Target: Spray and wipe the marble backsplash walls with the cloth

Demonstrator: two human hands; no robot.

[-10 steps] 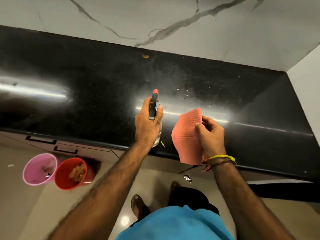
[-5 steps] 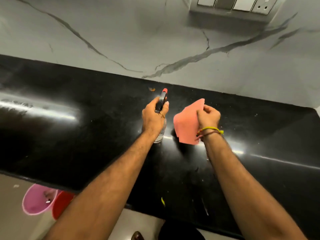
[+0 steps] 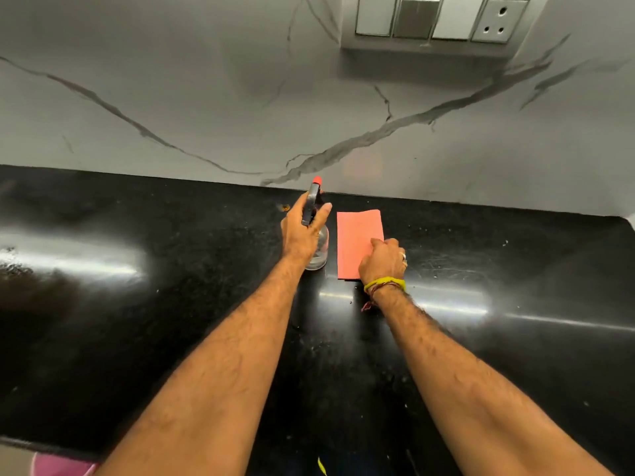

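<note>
the left hand (image 3: 304, 231) is wrapped round the neck of a clear spray bottle (image 3: 318, 249), whose orange nozzle tip points toward the marble backsplash (image 3: 206, 108); the bottle's base looks to be at the black countertop (image 3: 171, 304), though contact cannot be told; just to its right, apart from it, the folded pink cloth (image 3: 357, 235) lies on the counter, near the wall; the right hand (image 3: 383, 261) covers the cloth's near right corner, fingers curled down onto it; a switch panel (image 3: 439, 18) sits on the wall above.
</note>
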